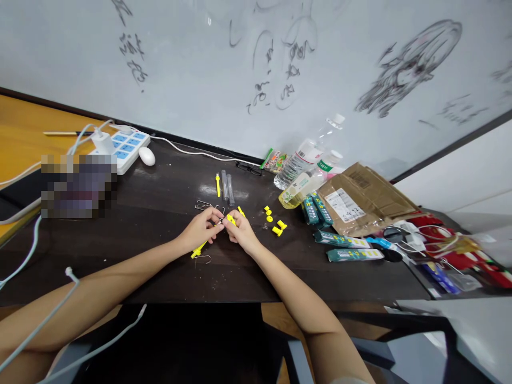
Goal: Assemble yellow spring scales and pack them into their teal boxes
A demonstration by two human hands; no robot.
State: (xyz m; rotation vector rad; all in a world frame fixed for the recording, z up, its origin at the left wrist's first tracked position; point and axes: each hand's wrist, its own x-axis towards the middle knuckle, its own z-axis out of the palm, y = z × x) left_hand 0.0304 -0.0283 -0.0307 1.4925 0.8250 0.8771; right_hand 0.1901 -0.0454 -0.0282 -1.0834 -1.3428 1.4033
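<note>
My right hand [242, 234] pinches a small yellow plastic part [231, 219] between thumb and fingers. Close against it, my left hand [202, 229] is closed in a pinch around what looks like a thin metal wire piece, mostly hidden by the fingers. Bent metal wires [203, 205] lie just beyond the left fingers. Under that hand a longer yellow plastic piece [198, 250] rests on the table beside a wire hook [205, 260]. Several small yellow parts [277, 230] are scattered right of my right hand. Farther back are a yellow stick-like piece [218, 185] and clear tubes [227, 188].
Bottles [298, 165], green boxes [349, 239] and a brown cardboard package [360, 200] crowd the right side of the dark table [168, 181]. A power strip [130, 146] and a white mouse [146, 156] sit at left. A whiteboard [188, 80] rises behind. White cables hang at lower left.
</note>
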